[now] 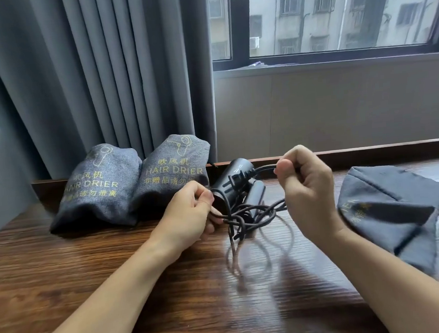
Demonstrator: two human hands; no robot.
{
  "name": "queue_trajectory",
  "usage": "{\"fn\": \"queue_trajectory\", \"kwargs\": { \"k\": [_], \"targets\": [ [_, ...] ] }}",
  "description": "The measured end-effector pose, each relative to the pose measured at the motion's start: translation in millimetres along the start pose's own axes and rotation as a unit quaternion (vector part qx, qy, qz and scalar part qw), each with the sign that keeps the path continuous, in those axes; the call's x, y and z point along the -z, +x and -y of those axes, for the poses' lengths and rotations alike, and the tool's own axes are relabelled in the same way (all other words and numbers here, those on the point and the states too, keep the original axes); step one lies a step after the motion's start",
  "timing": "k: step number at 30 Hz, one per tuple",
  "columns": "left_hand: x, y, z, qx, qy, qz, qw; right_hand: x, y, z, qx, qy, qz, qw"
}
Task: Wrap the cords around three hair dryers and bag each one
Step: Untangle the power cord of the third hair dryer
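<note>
Hair dryer number three, a matte black folding one (237,186), lies on the dark wood-grain table (92,294) just beyond and between the two hands, its thin black cord (246,216) loose and tangled. Right hand (307,191) is curled, thumb and forefinger pinching the cord just behind the black two-pin plug (240,178), which it holds up over the dryer body. Left hand (190,216) pinches a lower stretch of the same cord near the dryer's barrel, with loops sagging between the hands and down to the tabletop. Farther left of the left hand, two stuffed grey cloth bags printed "HAIR DRIER" in gold (130,184) lean side by side against the grey curtain (87,71). To the right of the right hand an empty grey drawstring bag (390,213) lies flat and crumpled. Judging by that, two dryers are bagged and this is the cord-sorting step on the last. Next move likely calls for freeing the knotty loops, then winding the cord snugly round the folded dryer.
</note>
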State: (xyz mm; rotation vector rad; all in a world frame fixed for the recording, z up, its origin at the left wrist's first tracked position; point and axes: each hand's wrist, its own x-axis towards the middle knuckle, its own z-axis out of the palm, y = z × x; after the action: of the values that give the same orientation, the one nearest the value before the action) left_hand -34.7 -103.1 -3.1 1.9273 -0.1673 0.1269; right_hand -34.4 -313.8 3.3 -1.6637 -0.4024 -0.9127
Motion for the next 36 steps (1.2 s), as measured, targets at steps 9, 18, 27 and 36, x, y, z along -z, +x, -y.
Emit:
{"fn": "queue_trajectory", "kwargs": {
  "k": [9,18,27,36],
  "targets": [
    [-4,-7,-5,-0.02,-0.098,0.022,0.995,-2,13,-4,-0.087,0.091,-0.058,0.99],
    [-2,-12,-8,-0.042,-0.087,0.112,0.989,11,33,13,-0.217,0.353,-0.097,0.905],
    [-4,-11,-15,-0.011,-0.16,0.119,0.98,17,40,12,-0.27,0.413,-0.097,0.864],
    [3,-6,-9,0.055,-0.23,0.104,0.966,30,47,13,-0.243,0.315,-0.16,0.903]
  ]
}}
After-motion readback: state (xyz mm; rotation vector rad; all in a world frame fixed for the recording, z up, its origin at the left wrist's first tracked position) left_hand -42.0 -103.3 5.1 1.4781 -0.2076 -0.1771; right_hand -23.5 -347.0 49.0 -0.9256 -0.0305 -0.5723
